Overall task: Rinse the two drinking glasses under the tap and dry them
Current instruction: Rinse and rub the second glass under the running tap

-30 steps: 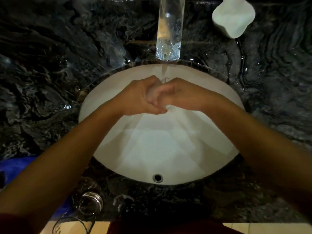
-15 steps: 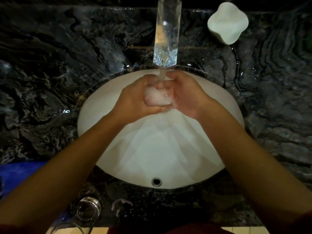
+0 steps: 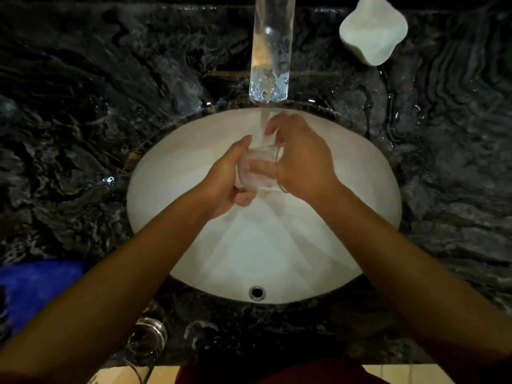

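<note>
A clear drinking glass [image 3: 259, 173] lies on its side over the white sink [image 3: 194, 151], under the water running from the clear tap spout [image 3: 270, 51]. My left hand [image 3: 224, 178] grips the glass from the left, thumb underneath. My right hand [image 3: 299, 159] covers its open end on the right, and some of its fingers show through the glass wall, reaching inside. A second clear glass [image 3: 148, 338] stands on the dark counter at the near left, just past my left forearm.
The black marble counter [image 3: 83, 106] is wet around the basin. A white lobed container [image 3: 372, 30] stands at the back right. A blue cloth [image 3: 33, 286] lies at the near left edge. The overflow hole [image 3: 257, 292] sits in the basin's near wall.
Both hands have parted slightly around the glass. My right hand has turned and slid its fingers into the glass mouth, and the glass now shows between the hands under the stream.
</note>
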A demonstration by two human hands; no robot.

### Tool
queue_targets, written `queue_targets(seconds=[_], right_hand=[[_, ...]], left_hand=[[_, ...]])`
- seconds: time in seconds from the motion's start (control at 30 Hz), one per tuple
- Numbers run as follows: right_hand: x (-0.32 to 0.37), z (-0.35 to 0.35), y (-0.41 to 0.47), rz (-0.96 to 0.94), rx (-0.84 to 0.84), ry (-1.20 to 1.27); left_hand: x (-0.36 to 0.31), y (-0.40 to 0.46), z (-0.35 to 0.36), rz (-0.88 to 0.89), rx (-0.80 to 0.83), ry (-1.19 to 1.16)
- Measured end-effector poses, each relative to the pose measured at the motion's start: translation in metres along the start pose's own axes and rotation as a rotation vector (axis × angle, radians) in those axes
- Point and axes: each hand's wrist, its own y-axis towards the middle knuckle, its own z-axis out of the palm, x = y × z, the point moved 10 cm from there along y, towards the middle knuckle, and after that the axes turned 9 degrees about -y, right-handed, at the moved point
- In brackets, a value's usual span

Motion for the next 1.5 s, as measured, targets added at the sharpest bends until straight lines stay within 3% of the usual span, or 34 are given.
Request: queue_targets(seconds=[0.1, 0.17, 0.27, 0.4, 0.5, 0.57, 0.67, 0.73, 0.87, 0.93, 0.97, 1.07, 1.17, 1.33, 1.5], right_hand=[[-0.016, 0.015, 0.009, 0.140, 0.099, -0.087], [-0.035, 0.032, 0.011, 0.328, 0.185, 0.199], [-0.043, 0.082, -0.002, 0.543, 0.505, 0.733], [-0.026, 0.121, -0.023, 0.491, 0.866, 1.027], [-0.017, 0.119, -0.030, 0.420, 0.925, 0.994], [-0.020, 0.111, -0.020, 0.396, 0.833, 0.825], [-0.050, 0.088, 0.016, 0.379, 0.454, 0.344], [-0.052, 0.067, 0.035, 0.251, 0.208, 0.078], [-0.012, 0.016, 0.029, -0.037, -0.194, 0.053], [0.007, 0.003, 0.026, -0.188, -0.294, 0.115], [0.010, 0.004, 0.030, -0.184, -0.269, 0.177], [-0.014, 0.021, 0.050, 0.059, -0.109, 0.334], [-0.018, 0.015, 0.053, 0.167, -0.097, 0.302], [-0.014, 0.012, 0.048, 0.243, 0.020, 0.357], [-0.018, 0.031, 0.043, 0.389, 0.208, 0.526]], left_hand=[[-0.008, -0.002, -0.003, 0.044, -0.065, 0.046], [-0.025, -0.002, -0.006, 0.181, -0.179, 0.088], [-0.057, -0.009, -0.003, 0.477, -0.279, 0.288], [-0.080, -0.032, 0.009, 0.935, -0.216, 0.697], [-0.080, -0.039, 0.011, 1.078, -0.214, 0.845], [-0.079, -0.032, 0.003, 0.951, -0.265, 0.751], [-0.064, -0.005, -0.018, 0.476, -0.422, 0.494], [-0.060, 0.003, -0.022, 0.271, -0.431, 0.455], [-0.055, 0.011, -0.015, 0.079, -0.253, 0.541], [-0.051, 0.015, -0.013, 0.024, -0.198, 0.496], [-0.050, 0.017, -0.011, 0.020, -0.167, 0.449], [-0.053, 0.020, -0.001, 0.083, -0.094, 0.261], [-0.057, 0.014, 0.001, 0.189, -0.136, 0.124], [-0.060, 0.009, 0.001, 0.262, -0.106, 0.057], [-0.067, 0.004, -0.012, 0.309, -0.238, 0.043]])
